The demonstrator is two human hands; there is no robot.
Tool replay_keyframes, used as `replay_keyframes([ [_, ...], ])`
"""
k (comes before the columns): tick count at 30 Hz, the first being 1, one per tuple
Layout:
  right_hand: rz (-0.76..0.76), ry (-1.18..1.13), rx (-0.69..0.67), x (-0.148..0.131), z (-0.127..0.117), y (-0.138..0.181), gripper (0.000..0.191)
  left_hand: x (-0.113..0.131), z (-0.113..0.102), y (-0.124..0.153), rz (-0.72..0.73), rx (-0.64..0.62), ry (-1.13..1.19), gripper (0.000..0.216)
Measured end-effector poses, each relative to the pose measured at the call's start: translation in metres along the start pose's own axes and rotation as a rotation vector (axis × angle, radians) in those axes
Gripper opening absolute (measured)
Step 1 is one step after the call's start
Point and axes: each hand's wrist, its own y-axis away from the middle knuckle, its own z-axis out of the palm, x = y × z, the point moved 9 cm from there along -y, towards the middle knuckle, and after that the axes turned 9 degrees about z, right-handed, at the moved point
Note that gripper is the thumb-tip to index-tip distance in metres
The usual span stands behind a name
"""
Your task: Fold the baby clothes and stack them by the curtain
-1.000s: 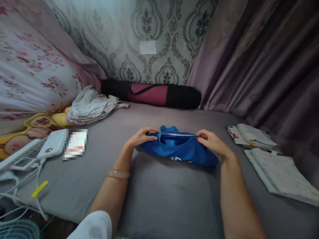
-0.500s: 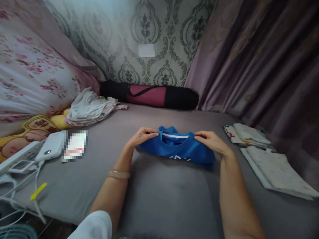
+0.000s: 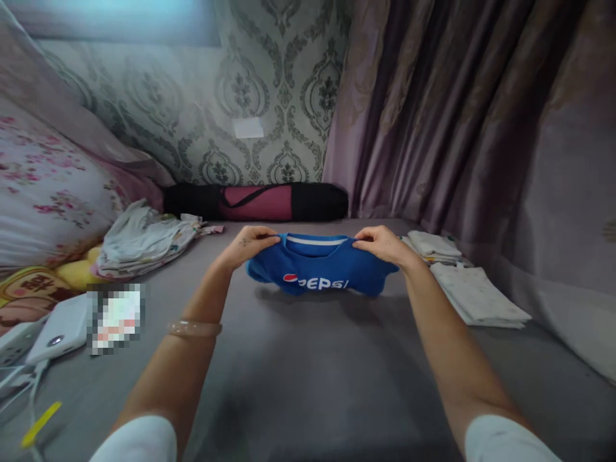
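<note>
A blue T-shirt with a white inner neckband and a "PEPSI" print hangs between my two hands, over the grey bed sheet. My left hand, a pale bangle on its wrist, pinches the shirt just beside the left end of the collar. At the collar's other end, my right hand pinches the shoulder in the same way. The lower part of the shirt folds away beneath the print, so its hem is hidden.
Folded pale clothes lie at the right by the purple curtain. A black-and-maroon bag rests along the wall. Rumpled clothes, a white power bank and a yellow cable tie are on the left.
Both hands have lifted the shirt up and forward, so more of its front print shows. The camera view has turned to the right.
</note>
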Motion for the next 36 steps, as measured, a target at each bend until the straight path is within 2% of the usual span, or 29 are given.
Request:
replay_keyframes([
  [4,-0.094,0.238,0.208,-0.035,-0.038,-0.001,0.017,0.046,-0.018,-0.021,0.14,-0.079,-0.159,0.033],
  [8,-0.133,0.474,0.424,-0.074,-0.068,0.0,0.018,0.07,-0.039,-0.041,0.167,-0.116,-0.362,0.025],
  [10,-0.053,0.451,0.45,-0.084,-0.076,-0.004,0.017,0.078,-0.057,-0.049,0.132,-0.008,-0.44,0.022],
  [14,0.145,0.108,0.37,-0.096,-0.075,-0.02,0.023,0.091,-0.087,-0.055,-0.023,0.288,-0.359,0.024],
  [16,0.142,-0.032,0.441,-0.107,-0.08,-0.027,0.025,0.1,-0.09,-0.058,-0.067,0.36,-0.228,0.028],
  [18,0.034,-0.044,0.606,-0.125,-0.093,-0.03,0.026,0.115,-0.095,-0.06,-0.048,0.438,-0.145,0.031],
  [21,-0.182,0.093,0.867,-0.155,-0.11,-0.022,0.028,0.15,-0.113,-0.06,0.129,0.606,-0.268,0.025],
  [23,-0.264,0.174,0.949,-0.168,-0.114,-0.016,0.031,0.177,-0.122,-0.052,0.295,0.712,-0.484,0.02],
  [25,-0.309,0.228,0.974,-0.177,-0.115,-0.01,0.034,0.199,-0.123,-0.042,0.452,0.785,-0.678,0.017],
  [28,-0.353,0.296,0.986,-0.185,-0.113,-0.002,0.035,0.212,-0.118,-0.027,0.598,0.824,-0.811,0.02],
  [33,-0.366,0.352,0.939,-0.186,-0.116,0.005,0.032,0.22,-0.101,-0.011,0.675,0.781,-0.888,0.022],
  [36,-0.418,0.299,1.036,-0.186,-0.125,0.021,0.035,0.231,-0.105,0.01,0.721,0.947,-0.916,0.025],
])
